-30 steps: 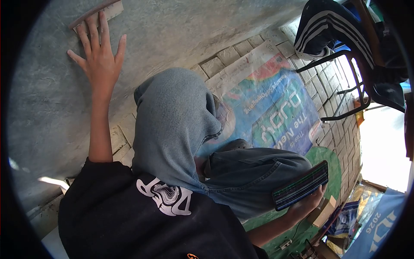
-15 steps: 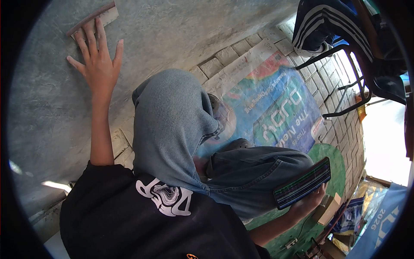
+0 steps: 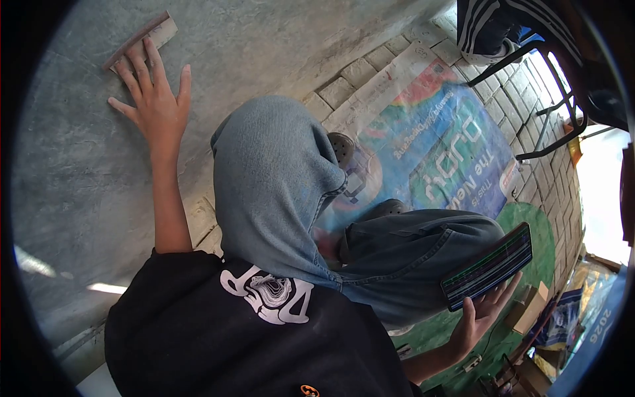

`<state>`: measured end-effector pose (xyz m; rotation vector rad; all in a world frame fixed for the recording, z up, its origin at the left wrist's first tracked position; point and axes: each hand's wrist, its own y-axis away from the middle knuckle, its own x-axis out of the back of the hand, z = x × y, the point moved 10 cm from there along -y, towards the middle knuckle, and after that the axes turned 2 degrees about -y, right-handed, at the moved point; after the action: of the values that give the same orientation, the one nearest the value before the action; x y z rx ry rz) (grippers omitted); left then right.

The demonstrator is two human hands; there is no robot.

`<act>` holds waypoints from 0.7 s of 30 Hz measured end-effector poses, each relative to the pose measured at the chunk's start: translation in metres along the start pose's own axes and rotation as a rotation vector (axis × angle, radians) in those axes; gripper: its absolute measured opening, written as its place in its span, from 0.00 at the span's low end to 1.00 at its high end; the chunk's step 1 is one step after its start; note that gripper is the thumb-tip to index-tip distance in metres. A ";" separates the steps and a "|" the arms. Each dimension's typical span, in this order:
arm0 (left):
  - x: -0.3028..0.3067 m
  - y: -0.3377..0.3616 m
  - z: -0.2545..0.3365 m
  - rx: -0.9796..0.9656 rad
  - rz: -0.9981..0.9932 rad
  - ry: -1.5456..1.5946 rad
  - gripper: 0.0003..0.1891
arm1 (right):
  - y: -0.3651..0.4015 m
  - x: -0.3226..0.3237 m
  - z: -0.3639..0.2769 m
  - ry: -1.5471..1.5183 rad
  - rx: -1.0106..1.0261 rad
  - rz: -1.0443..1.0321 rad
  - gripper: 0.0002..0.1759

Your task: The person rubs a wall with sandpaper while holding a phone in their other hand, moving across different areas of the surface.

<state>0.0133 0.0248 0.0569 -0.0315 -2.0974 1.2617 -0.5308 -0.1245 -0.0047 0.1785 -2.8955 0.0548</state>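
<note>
My left hand (image 3: 159,109) reaches up the grey wall (image 3: 251,46) with thumb and little finger spread wide. Its middle fingers press a pale rectangular block (image 3: 170,29), reddish-brown along one long edge, against the wall. Over my bent leg in jeans (image 3: 423,264) lies a phone (image 3: 489,268), its screen lit with dark stripes and green lines. My right hand (image 3: 486,314) is at the phone's lower edge, palm up with the fingers stretched out and apart; the thumb tip overlaps the edge.
A printed banner (image 3: 430,145) covers part of the brick floor (image 3: 522,112). At the upper right, a person's striped trouser leg (image 3: 489,26) shows by a black metal chair frame (image 3: 552,145). A small cardboard box (image 3: 527,309) and a green mat (image 3: 536,235) lie beyond my right hand.
My right fingers have loosened from around the phone's edge and spread apart. The left hand and block stay at nearly the same spot on the wall. The whole view has shifted slightly.
</note>
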 end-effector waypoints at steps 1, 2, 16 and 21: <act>-0.001 0.000 0.000 -0.003 -0.012 -0.012 0.38 | 0.001 0.001 0.002 -0.003 -0.002 0.001 0.61; -0.001 0.000 -0.001 -0.005 -0.023 -0.024 0.38 | 0.003 0.002 0.003 0.002 -0.002 0.004 0.61; -0.002 0.000 -0.001 -0.005 -0.051 -0.038 0.38 | 0.002 0.001 0.000 -0.015 0.027 0.029 0.58; -0.002 0.000 -0.001 -0.015 -0.048 -0.040 0.38 | 0.001 -0.005 -0.005 0.203 0.048 0.187 0.51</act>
<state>0.0154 0.0249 0.0555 0.0373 -2.1297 1.2277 -0.5254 -0.1223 -0.0012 -0.0856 -2.7010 0.1648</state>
